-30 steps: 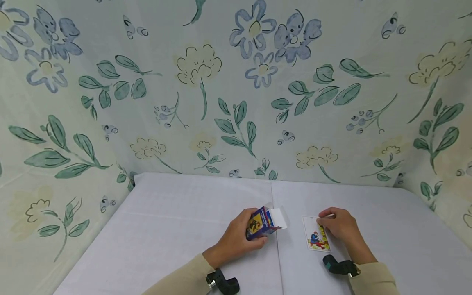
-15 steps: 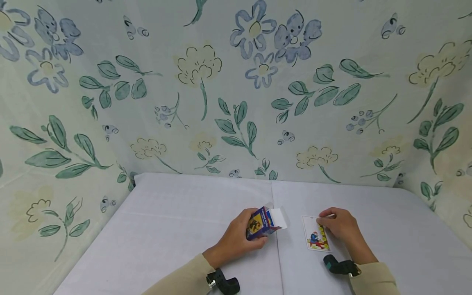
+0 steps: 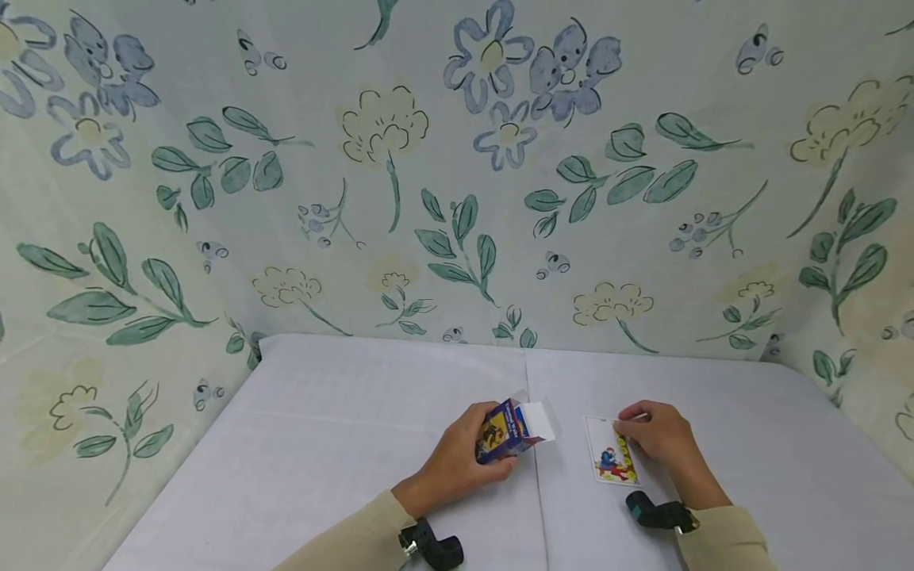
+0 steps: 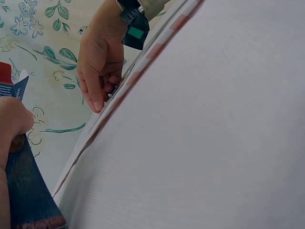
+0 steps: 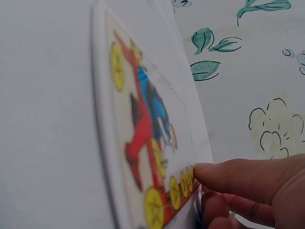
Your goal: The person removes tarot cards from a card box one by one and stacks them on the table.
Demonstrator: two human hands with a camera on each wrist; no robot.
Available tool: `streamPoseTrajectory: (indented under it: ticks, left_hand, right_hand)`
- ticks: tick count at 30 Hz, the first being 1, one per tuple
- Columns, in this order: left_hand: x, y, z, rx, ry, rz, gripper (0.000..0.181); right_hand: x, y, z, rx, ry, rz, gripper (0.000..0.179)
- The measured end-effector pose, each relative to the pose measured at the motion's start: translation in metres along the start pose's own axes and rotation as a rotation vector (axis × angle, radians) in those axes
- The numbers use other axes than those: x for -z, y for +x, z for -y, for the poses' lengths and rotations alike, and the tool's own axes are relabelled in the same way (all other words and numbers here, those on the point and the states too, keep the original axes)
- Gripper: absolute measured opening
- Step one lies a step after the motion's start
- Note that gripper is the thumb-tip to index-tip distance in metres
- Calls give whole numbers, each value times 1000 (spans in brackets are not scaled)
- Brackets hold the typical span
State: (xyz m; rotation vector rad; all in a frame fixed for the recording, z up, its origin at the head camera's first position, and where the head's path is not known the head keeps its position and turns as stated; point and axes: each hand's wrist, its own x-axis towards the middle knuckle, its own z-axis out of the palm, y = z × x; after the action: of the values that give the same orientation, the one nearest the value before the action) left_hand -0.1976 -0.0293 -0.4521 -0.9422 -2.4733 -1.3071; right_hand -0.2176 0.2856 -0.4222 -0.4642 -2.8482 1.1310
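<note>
In the head view my left hand (image 3: 451, 461) grips a small blue-and-yellow card box (image 3: 500, 432), fingers behind it and thumb along its lower edge. The box is tilted, its white end flap open toward the right. A picture card (image 3: 612, 466) with a white border, a figure in blue and red and yellow coins lies flat on the white table at the right. My right hand (image 3: 660, 434) pinches that card at its right edge. In the right wrist view the thumb rests on the face of the card (image 5: 152, 109), with the other fingers curled at the edge below.
A white cloth covers the table (image 3: 321, 444), with a seam running down between the hands. Floral fabric (image 3: 457, 159) hangs behind and at both sides. Each wrist wears a black camera, one by the left sleeve (image 3: 435, 547) and one by the right (image 3: 660, 514).
</note>
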Motion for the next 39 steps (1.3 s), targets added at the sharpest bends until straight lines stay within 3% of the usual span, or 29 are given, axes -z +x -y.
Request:
streamPoseTrajectory:
  ticks: [22, 33, 39]
  left_hand:
    - [0, -3, 4, 10, -21, -1, 69]
    - [-1, -1, 3, -38, 5, -3, 69]
    - [1, -1, 0, -27, 13, -3, 69]
  right_hand:
    - [2, -4, 7, 8, 35, 28, 29]
    - [9, -11, 24, 105, 36, 27, 33]
    - [12, -22, 43, 158, 52, 24, 33]
